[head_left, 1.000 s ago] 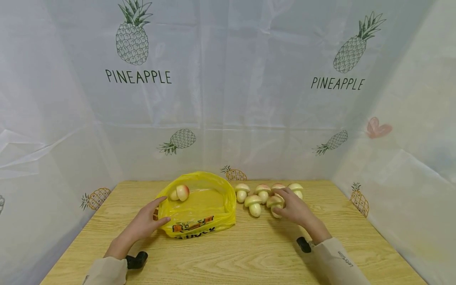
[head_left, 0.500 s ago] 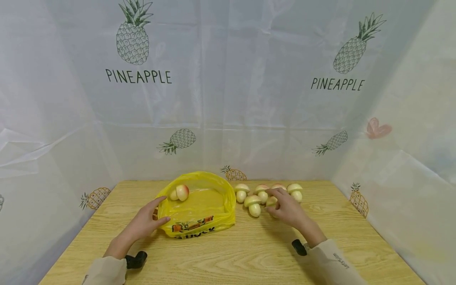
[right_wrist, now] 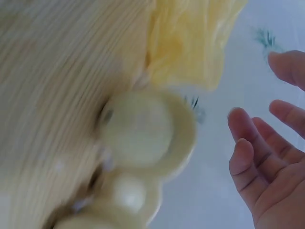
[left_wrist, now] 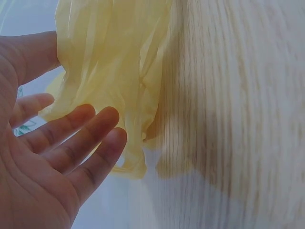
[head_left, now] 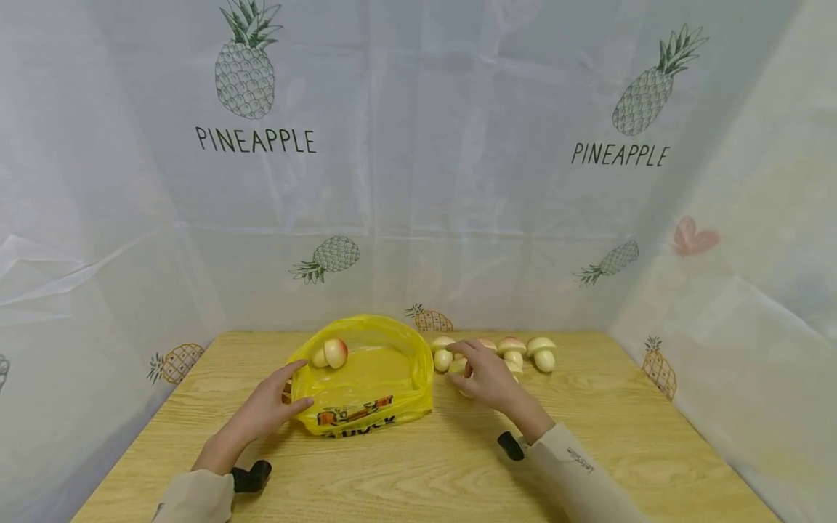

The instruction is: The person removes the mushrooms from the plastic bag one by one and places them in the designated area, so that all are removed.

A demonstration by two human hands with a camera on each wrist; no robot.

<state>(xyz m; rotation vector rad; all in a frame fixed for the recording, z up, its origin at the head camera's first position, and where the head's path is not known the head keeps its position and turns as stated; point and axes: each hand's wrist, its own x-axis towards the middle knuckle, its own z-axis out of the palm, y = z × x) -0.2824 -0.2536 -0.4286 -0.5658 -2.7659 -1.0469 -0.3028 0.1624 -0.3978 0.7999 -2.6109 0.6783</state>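
A yellow plastic bag point(head_left: 413, 405) lies with its mouth spread wide, and one toy mushroom point(head_left: 336, 354) with a reddish cap sits inside. At the bag's left rim rests my left hand point(head_left: 256, 408), thumb and fingers spread. In the left wrist view the fingers of the left hand point(left_wrist: 62, 152) are loosely extended against the thin plastic point(left_wrist: 112, 57). My right hand point(head_left: 489, 376) hovers over the toy mushrooms to the right of the bag, partly hiding some. The right wrist view shows the right hand point(right_wrist: 274, 167) holding nothing, beside a blurred pale mushroom point(right_wrist: 143, 131).
More toy mushrooms stand grouped on the wooden table point(head_left: 405, 472), among them a pale one point(head_left: 541, 354) at the right end, a red-capped one point(head_left: 512, 349) and another point(head_left: 442, 356) close to the bag. A pineapple-print curtain point(head_left: 458, 181) encloses the back and sides.
My right hand has moved left across the mushrooms, from those on the right toward those nearer the bag. The left hand and the bag have stayed in place.
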